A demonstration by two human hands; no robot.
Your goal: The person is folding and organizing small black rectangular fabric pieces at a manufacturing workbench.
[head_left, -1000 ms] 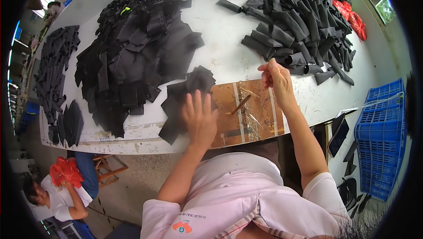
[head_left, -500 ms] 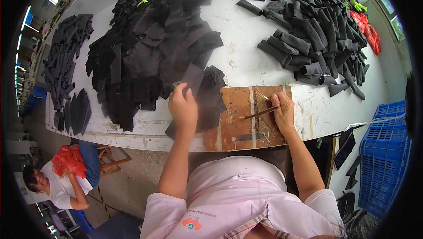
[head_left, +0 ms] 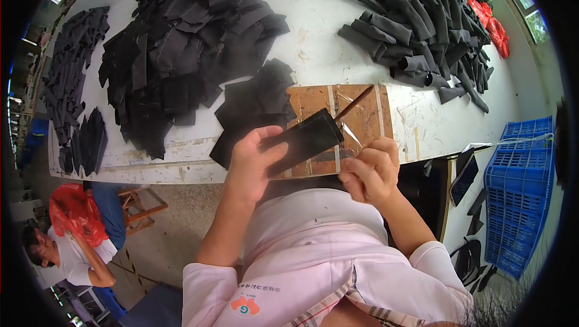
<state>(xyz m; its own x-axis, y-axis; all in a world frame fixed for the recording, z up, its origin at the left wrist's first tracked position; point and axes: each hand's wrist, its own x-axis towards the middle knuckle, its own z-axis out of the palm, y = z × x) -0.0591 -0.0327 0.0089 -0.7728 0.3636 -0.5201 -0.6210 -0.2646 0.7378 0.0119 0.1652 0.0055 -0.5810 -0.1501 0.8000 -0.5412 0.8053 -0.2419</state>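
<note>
My left hand (head_left: pixel 256 158) is closed on a flat black fabric sleeve (head_left: pixel 307 140) with a stitched edge, tilted up to the right over the brown board (head_left: pixel 374 116). A thin brown stick (head_left: pixel 357 103) juts out past the sleeve's far right end; whether it runs inside or behind the fabric I cannot tell. Just right of the sleeve, my right hand (head_left: pixel 374 170) has its fingers curled in, and what they hold, if anything, is hidden. Beside the board, several black fabric pieces (head_left: pixel 250 104) lie fanned out.
A big heap of flat black pieces (head_left: pixel 187 44) covers the table's left middle, with a narrower pile (head_left: pixel 69 80) farther left. Rolled black tubes (head_left: pixel 416 25) are heaped at right, near a red bag (head_left: pixel 491 25). Blue crates (head_left: pixel 518 188) stand at right; a seated person (head_left: pixel 78 242) is lower left.
My left hand has lifted a black piece off the pile and brought it over the board. The stick has left my right hand's fingers and points up right; that hand has drawn nearer me.
</note>
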